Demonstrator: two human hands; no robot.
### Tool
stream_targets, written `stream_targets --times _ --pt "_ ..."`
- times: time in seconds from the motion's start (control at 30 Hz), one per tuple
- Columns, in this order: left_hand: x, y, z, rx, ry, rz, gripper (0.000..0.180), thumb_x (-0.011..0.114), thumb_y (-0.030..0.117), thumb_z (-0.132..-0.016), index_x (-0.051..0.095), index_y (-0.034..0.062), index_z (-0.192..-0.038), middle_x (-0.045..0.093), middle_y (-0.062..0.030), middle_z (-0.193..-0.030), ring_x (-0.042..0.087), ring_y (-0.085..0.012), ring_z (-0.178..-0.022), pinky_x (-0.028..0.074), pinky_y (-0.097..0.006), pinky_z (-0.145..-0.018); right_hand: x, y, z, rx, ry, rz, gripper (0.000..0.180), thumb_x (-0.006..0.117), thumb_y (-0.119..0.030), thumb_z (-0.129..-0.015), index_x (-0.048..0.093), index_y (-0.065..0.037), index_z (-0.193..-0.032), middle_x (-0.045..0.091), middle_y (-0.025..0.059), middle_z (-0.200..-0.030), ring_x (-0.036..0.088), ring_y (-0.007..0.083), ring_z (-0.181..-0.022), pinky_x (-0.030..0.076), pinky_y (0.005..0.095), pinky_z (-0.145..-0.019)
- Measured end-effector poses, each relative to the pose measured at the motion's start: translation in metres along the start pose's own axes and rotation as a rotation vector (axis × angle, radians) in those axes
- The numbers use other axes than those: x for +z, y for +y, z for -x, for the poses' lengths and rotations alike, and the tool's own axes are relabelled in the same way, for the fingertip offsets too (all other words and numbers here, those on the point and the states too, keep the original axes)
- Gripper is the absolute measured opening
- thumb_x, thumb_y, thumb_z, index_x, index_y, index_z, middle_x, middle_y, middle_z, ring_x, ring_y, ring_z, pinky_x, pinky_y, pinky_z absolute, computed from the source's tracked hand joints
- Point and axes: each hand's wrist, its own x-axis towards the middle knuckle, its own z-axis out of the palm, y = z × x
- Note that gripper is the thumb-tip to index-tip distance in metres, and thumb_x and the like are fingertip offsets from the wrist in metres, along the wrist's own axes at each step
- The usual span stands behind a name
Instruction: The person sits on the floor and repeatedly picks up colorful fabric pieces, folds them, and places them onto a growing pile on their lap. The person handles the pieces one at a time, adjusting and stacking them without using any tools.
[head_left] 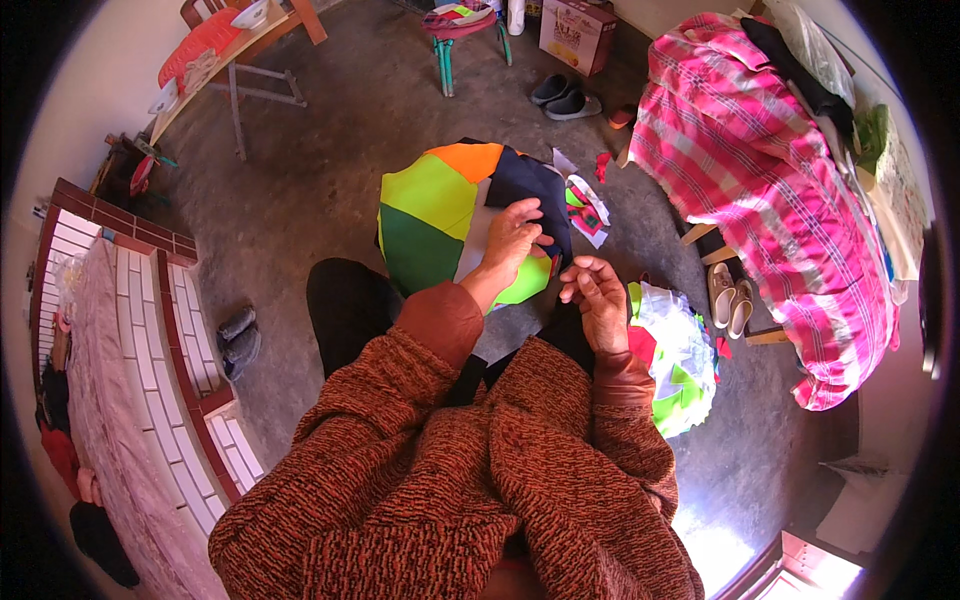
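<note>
Patchwork cloth (425, 205) in green, yellow, orange and black lies at the knees (345, 305). Left hand (512, 243) is over it, fingers bent and parted. Right hand (598, 305) sits just right of it, fingers curled; can't tell whether they pinch anything. Bright heap (683, 385) beside right sleeve (625, 385).

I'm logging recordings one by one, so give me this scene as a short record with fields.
Left hand: over the patchwork, fingers bent; grip unclear
Right hand: fingers curled; anything held too small to tell
Patchwork colours: orange, lime, dark green, black, grey
Beside patchwork: small scraps
Beside right forearm: bright cloth pile
Far right: pink checked cloth
</note>
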Motion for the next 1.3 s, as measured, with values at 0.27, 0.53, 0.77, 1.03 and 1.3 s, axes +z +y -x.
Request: stream_targets --times 0.27,0.53,0.77,1.03,1.3 --pt "-0.004 -0.004 0.001 0.499 -0.072 -0.274 0.016 0.055 0.003 -0.086 0.060 0.0054 -0.101 0.064 -0.0066 -0.096 0.062 -0.0110 -0.077 0.051 -0.025 -0.065 0.002 -0.002 0.002 -0.025 0.002 -0.021 0.023 0.051 -0.010 -0.093 0.050 -0.002 -0.115 0.060 0.0087 -0.095 0.057 0.0132 -0.074 0.046 0.0255 -0.071" --pt "-0.009 -0.006 -0.008 0.688 -0.029 -1.824 0.055 0.050 0.040 -0.088 0.040 0.0128 -0.134 0.037 -0.0099 -0.142 0.031 -0.0300 -0.132 0.025 -0.050 -0.102 -0.008 0.001 0.003 -0.080 -0.007 -0.123 0.021 0.053 -0.010 -0.092 0.052 -0.002 -0.112 0.060 0.0073 -0.093 0.058 0.0136 -0.076 0.047 0.0262 -0.069" --pt "-0.005 -0.009 -0.009 0.628 -0.061 -1.845 0.054 0.039 0.042 -0.092 0.034 0.0144 -0.139 0.031 -0.0091 -0.145 0.024 -0.0267 -0.136 0.019 -0.050 -0.106 -0.034 -0.020 0.024 -0.200 0.047 -0.356 0.023 0.051 -0.012 -0.093 0.051 -0.003 -0.114 0.061 0.0118 -0.095 0.060 0.0165 -0.075 0.048 0.0275 -0.070" --pt "-0.003 -0.009 -0.008 0.651 -0.067 -1.854 0.054 0.039 0.041 -0.093 0.032 0.0134 -0.138 0.032 -0.0099 -0.144 0.025 -0.0293 -0.135 0.019 -0.051 -0.106 -0.162 0.015 0.080 -0.249 0.668 -0.420 0.019 0.050 -0.013 -0.091 0.055 -0.004 -0.107 0.062 0.0137 -0.091 0.060 0.0204 -0.073 0.049 0.0316 -0.066" --pt "-0.002 -0.010 -0.009 0.668 -0.073 -1.829 0.052 0.037 0.039 -0.093 0.032 0.0150 -0.139 0.032 -0.0097 -0.144 0.026 -0.0286 -0.135 0.017 -0.050 -0.106 -0.258 0.147 0.170 0.174 1.289 -0.215 0.037 0.056 -0.010 -0.085 0.048 -0.003 -0.120 0.058 0.0117 -0.100 0.061 0.0251 -0.079 0.049 0.0352 -0.062"
